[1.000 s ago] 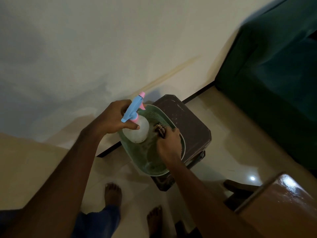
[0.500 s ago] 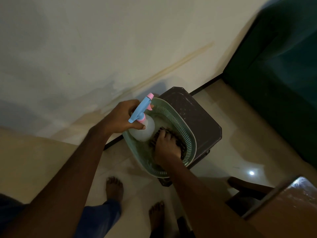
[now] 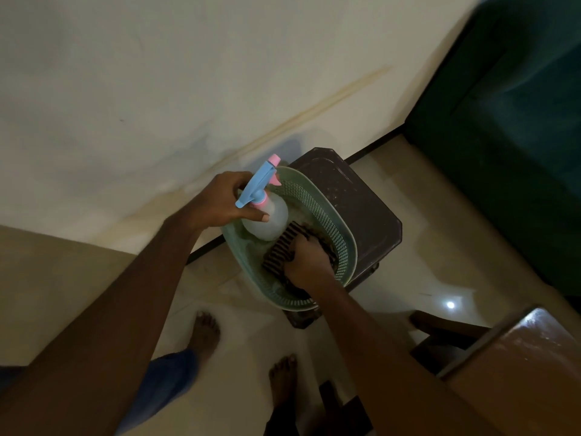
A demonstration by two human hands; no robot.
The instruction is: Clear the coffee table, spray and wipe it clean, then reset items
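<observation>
A pale green perforated basket (image 3: 344,243) sits on a dark plastic stool (image 3: 367,209) by the wall. My left hand (image 3: 224,202) grips the neck of a white spray bottle (image 3: 270,220) with a blue and pink trigger head, held upright inside the basket's left end. My right hand (image 3: 306,262) reaches down into the basket and its curled fingers hold a dark ribbed, slatted object (image 3: 281,248) lying there. Part of that object is hidden under my hand.
A brown glossy wooden table corner (image 3: 531,366) shows at the lower right, with a dark chair frame (image 3: 440,332) beside it. A dark green sofa (image 3: 509,146) fills the upper right. My bare feet stand on the shiny tiled floor (image 3: 440,253).
My right hand has gone deeper into the basket and closed over the dark ribbed object. The spray bottle has stayed upright in my left hand at the basket's left end.
</observation>
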